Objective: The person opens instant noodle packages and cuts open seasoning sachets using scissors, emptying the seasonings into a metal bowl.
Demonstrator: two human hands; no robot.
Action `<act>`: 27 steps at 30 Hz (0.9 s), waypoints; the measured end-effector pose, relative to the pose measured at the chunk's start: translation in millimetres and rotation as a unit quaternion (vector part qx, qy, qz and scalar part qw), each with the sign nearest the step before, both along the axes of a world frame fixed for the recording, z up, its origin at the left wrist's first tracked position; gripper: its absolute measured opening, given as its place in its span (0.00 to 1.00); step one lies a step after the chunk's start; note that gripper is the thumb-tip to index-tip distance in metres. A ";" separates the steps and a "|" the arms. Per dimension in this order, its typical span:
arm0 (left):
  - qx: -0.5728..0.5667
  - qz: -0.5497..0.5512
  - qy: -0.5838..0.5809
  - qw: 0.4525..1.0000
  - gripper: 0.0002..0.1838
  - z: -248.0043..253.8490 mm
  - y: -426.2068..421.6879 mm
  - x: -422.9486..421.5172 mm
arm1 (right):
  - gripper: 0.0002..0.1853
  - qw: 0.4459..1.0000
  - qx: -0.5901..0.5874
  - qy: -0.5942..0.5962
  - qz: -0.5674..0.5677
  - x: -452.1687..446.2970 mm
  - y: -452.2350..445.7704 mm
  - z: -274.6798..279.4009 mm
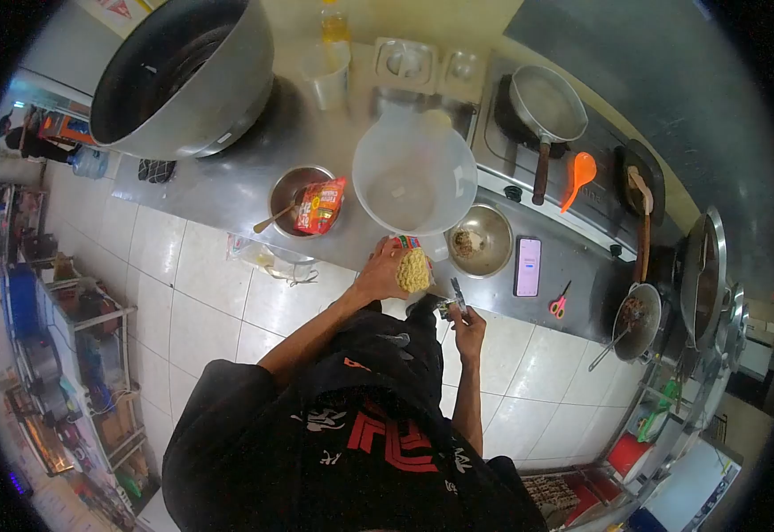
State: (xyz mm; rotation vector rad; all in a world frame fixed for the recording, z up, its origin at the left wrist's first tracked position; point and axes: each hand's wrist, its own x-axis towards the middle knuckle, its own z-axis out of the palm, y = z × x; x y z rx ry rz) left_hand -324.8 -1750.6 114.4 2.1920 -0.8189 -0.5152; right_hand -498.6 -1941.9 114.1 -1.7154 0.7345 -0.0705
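Note:
My left hand (380, 273) is closed around a block of dried instant noodles (413, 271), low in front of the counter's edge. Part of a colourful packet (404, 241) shows behind the noodles. Lower right of it, my right hand (467, 332) pinches small silvery sachets (458, 297); their print is too small to read. Just beyond both hands stands a large translucent plastic bowl (415, 177). A steel bowl (484, 244) to its right holds a little powder and brown bits. On the left, a red noodle packet (320, 206) and a spoon rest in another steel bowl (282, 191).
A big pot (200, 89) stands at the back left. On the right are a saucepan (548, 102) on the stove, an orange ladle (579, 177), a phone (527, 266), scissors (561, 303) and a pan with food (637, 315). A plastic jug (326, 75) stands behind.

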 end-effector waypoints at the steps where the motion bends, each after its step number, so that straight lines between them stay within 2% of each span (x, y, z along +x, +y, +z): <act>1: 0.041 0.001 -0.026 0.999 0.51 -4.9 1.2 0.6 | 0.14 1.000 -0.001 -0.001 0.003 4.0 0.7 1.9; 3: 0.079 0.006 -0.051 0.996 0.51 -4.7 1.2 3.6 | 0.14 0.999 -0.019 0.023 0.034 11.8 -0.5 6.7; 5: 0.080 -0.010 0.086 0.993 0.53 5.5 0.7 11.3 | 0.13 0.998 -0.018 0.022 0.049 19.8 -2.5 10.4; 6: 0.077 -0.007 0.085 0.993 0.53 -1.0 1.0 11.8 | 0.12 0.998 -0.014 0.022 0.061 24.2 -3.1 13.1; 9: 0.054 -0.030 0.034 0.998 0.54 -14.5 4.9 9.2 | 0.11 0.997 -0.003 -0.017 0.073 34.1 -6.2 21.6; 11: 0.025 -0.097 -0.021 0.995 0.52 1.0 13.7 9.9 | 0.09 0.997 0.002 -0.017 0.080 41.2 -9.0 28.5; 14: -0.007 -0.153 -0.051 0.987 0.48 24.5 24.3 2.4 | 0.09 0.991 0.069 -0.109 0.046 58.2 -4.8 45.4; 15: -0.010 -0.155 -0.049 0.987 0.48 37.4 28.3 1.0 | 0.09 0.991 0.067 -0.107 0.044 64.9 -2.2 44.6; 17: -0.023 -0.222 -0.051 0.973 0.45 59.0 35.5 1.0 | 0.06 0.978 0.067 -0.176 0.091 80.5 2.0 41.5; 19: -0.015 -0.248 -0.062 0.967 0.45 57.9 43.1 -2.2 | 0.06 0.979 0.030 -0.169 0.107 93.1 9.0 44.0; 21: -0.002 -0.270 -0.072 0.960 0.46 59.4 49.1 -4.7 | 0.07 0.946 -0.187 -0.148 0.217 100.8 14.2 49.3; 23: 0.012 -0.279 -0.087 0.956 0.48 62.5 53.9 -5.5 | 0.10 0.939 -0.179 -0.128 0.265 103.9 10.5 42.8; 25: 0.008 -0.277 -0.067 0.958 0.49 75.2 57.0 -3.4 | 0.11 0.887 -0.320 -0.046 0.328 107.1 12.9 54.2; 27: 0.001 -0.281 -0.047 0.958 0.49 78.6 56.9 -2.8 | 0.12 0.892 -0.318 -0.058 0.315 110.0 17.5 46.7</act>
